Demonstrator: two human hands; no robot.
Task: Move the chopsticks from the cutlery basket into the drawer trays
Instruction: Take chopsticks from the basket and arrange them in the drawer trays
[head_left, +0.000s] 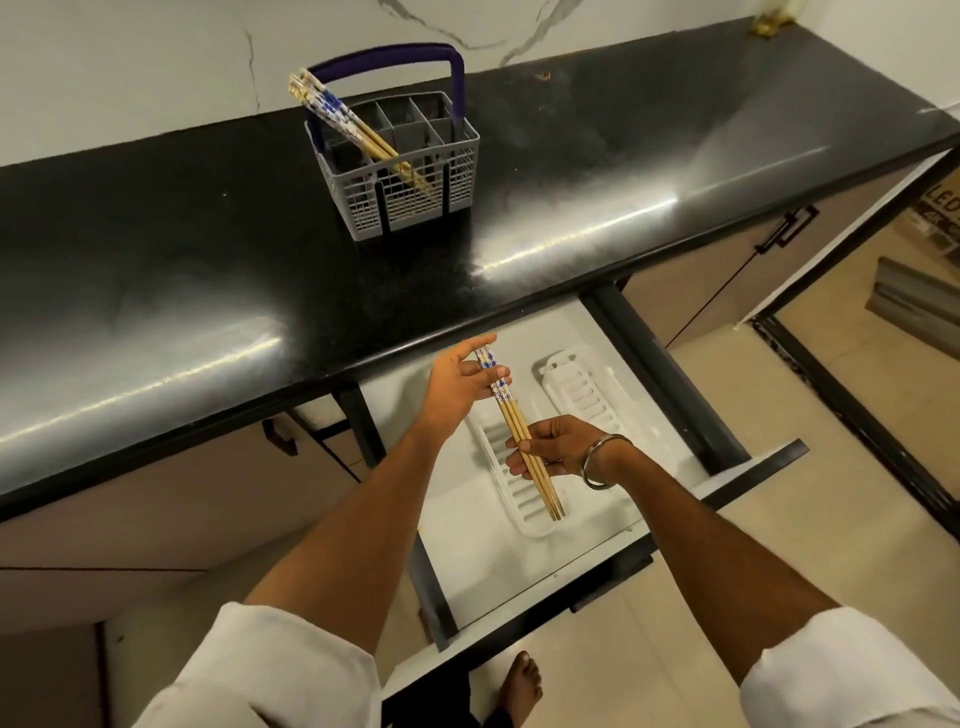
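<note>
A bundle of wooden chopsticks (515, 423) with blue-and-white patterned tops is held over the open drawer (524, 561). My left hand (460, 382) grips the patterned top end, my right hand (556, 449) pinches the plain lower part. Below them lies a white slotted tray (519, 512); a second white tray (584, 389) lies to its right. On the black counter stands the grey cutlery basket (410, 182) with a blue handle, and several more chopsticks (337, 117) lean out of its left side.
The black countertop (208, 270) overhangs the drawer's back. Dark drawer rails (670, 379) flank the drawer. Cabinet doors with dark handles (787, 228) sit to the right, a doorway beyond. A bare foot (522, 686) stands on the tiled floor under the drawer front.
</note>
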